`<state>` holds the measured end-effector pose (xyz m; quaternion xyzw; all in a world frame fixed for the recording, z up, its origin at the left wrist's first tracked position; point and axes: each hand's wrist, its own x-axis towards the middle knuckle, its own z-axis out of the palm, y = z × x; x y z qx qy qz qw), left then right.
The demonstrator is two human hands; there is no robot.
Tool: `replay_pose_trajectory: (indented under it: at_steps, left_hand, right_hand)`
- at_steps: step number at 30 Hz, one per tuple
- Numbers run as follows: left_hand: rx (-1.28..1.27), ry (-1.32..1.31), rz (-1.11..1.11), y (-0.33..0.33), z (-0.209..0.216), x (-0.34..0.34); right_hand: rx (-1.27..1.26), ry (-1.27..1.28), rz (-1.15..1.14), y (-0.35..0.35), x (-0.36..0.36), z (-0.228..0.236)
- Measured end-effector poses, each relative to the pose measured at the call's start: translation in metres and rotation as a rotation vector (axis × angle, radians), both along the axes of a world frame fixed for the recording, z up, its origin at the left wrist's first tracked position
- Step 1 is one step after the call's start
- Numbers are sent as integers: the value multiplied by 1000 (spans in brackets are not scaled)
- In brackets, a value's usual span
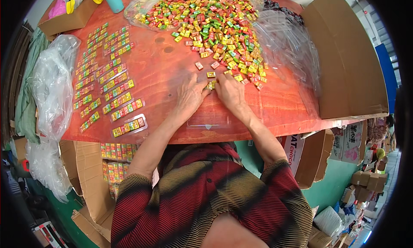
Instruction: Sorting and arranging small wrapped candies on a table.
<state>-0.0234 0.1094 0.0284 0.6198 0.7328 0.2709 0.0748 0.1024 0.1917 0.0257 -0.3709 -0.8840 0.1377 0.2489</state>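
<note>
My left hand (189, 94) and my right hand (230, 91) meet near the table's front, at the tip of a heap of small colourful boxes (223, 37). Between my fingertips is a small yellow box (210, 86), gripped from both sides with bent fingers. Just beyond it lies another yellow box (211, 75), and a pink-red box (198, 65) lies farther left. Nearer my body, a clear plastic tray (208, 125) rests by the table edge. To the left stand rows of filled trays, the nearest filled tray (129, 126) holding several boxes side by side.
The red table (163, 71) carries a clear plastic bag (142, 7) around the heap's far side and clear plastic trays (286, 41) on the right. A tall cardboard box (348, 54) stands at the right edge. Below left, an open carton (92, 175) holds packed trays. A turquoise bottle (112, 0) stands far left.
</note>
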Motion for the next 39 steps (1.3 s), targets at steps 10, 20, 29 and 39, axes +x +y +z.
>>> replay_pose_trajectory:
  at_steps: [10,20,29,39]
  left_hand:
    - [58,-70,-25,-6,-11,-24]
    - [40,-49,-35,-6,-7,-23]
    - [79,-60,-63,-10,-5,-25]
    - [71,-48,-95,-7,-8,-22]
  right_hand:
    - [-106,-225,-70,7,-14,4]
    - [58,-370,-50,-3,-22,1]
    - [-59,-57,207,3,28,13]
    - [-36,-181,303,12,19,9]
